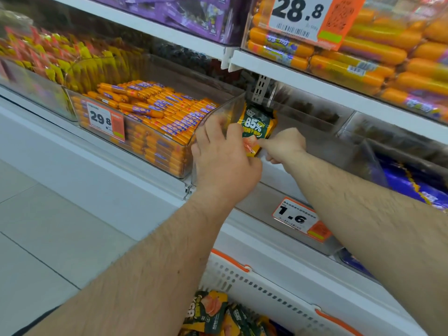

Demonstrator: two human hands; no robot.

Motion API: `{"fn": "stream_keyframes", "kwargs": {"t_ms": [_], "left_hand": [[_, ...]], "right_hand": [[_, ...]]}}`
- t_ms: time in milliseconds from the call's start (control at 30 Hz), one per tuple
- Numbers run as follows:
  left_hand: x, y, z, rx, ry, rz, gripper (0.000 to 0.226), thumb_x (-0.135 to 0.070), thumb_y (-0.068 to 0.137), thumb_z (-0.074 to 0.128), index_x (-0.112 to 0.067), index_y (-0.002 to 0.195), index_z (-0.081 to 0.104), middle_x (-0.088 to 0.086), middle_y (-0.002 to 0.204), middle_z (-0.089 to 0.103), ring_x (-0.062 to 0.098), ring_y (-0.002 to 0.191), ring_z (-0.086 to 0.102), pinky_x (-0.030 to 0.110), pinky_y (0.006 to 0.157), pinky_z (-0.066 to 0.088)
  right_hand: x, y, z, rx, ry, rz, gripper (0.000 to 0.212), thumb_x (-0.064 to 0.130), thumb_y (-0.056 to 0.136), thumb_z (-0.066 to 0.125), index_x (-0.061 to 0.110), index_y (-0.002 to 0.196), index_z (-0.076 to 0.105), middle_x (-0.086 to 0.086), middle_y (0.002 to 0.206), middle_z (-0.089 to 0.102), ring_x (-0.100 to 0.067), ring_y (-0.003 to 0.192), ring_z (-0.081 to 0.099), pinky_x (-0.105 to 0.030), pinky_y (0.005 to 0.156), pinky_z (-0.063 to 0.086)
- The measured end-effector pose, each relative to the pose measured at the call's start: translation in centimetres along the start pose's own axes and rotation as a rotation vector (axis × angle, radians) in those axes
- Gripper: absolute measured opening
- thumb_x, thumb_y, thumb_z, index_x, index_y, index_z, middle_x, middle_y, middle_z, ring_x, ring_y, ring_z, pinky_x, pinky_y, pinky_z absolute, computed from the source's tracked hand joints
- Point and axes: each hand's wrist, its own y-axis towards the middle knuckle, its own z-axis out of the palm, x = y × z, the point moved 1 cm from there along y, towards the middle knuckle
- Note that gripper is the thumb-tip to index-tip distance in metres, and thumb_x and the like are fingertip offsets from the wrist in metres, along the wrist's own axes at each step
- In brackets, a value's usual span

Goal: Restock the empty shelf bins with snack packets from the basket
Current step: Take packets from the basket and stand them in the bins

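Both hands on one snack packet [258,128] over the clear empty bin [322,146]: left hand [224,156] and right hand [282,145] pinch its lower end. More packets in white basket [264,291] below.

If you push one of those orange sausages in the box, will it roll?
Probably: the orange sausages look round and smooth. Packed tightly in their clear box, they likely wouldn't roll far. The shiny wrappers may feel slippery.
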Motion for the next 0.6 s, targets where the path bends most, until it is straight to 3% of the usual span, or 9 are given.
{"fn": "stream_keyframes", "kwargs": {"t_ms": [167,267,333,467,600], "left_hand": [[-0.9,-1.6,0.2,-0.047,-0.095,0.241,0.047,-0.030,0.067,0.058,-0.008,0.108,0.059,0.013,0.111,0.049,0.034,0.097,0.049,0.043,0.078,0.045],[-1.4,-2.7,-0.1,0.292,-0.196,0.246,0.022,-0.027,0.082,0.059,-0.018,0.102,0.058,-0.005,0.092,0.056,0.021,0.088,0.056,0.033,0.073,0.046],[-1.4,-3.3,-0.4,0.575,-0.126,0.246,0.007,-0.026,0.086,0.061,-0.024,0.093,0.062,-0.011,0.079,0.058,0.018,0.085,0.060,0.027,0.069,0.044],[-0.4,-5.4,-0.3,1.098,0.189,0.243,0.025,-0.038,0.088,0.062,-0.026,0.110,0.065,-0.008,0.108,0.063,0.015,0.101,0.059,0.032,0.091,0.049],[0.4,-6.9,0.0,1.336,0.390,0.242,0.042,-0.044,0.092,0.058,-0.023,0.128,0.060,-0.006,0.126,0.060,0.019,0.115,0.056,0.038,0.101,0.046]], "right_hand": [[-0.4,-4.9,-2.7,-0.003,0.331,-0.028,0.014,0.016,0.080,0.068,0.008,0.069,0.070,-0.005,0.055,0.067,-0.019,0.055,0.064,-0.038,0.069,0.061],[-1.0,-8.8,-4.6,-0.069,0.409,-0.167,0.021,0.011,0.080,0.062,0.013,0.059,0.067,0.001,0.050,0.061,-0.015,0.055,0.061,-0.034,0.060,0.051],[-1.7,-11.7,-5.6,-0.132,0.422,-0.257,0.021,0.009,0.078,0.060,0.010,0.057,0.065,-0.003,0.050,0.060,-0.013,0.052,0.057,-0.028,0.055,0.045],[-5.4,-16.7,-4.2,-0.113,0.511,-0.266,0.025,0.009,0.082,0.064,0.016,0.058,0.064,-0.009,0.060,0.063,-0.014,0.050,0.055,-0.027,0.053,0.043],[-11.9,-19.8,1.6,0.131,0.386,-0.070,0.023,0.010,0.086,0.063,0.008,0.063,0.066,-0.011,0.066,0.066,-0.017,0.053,0.056,-0.036,0.057,0.050]]}}
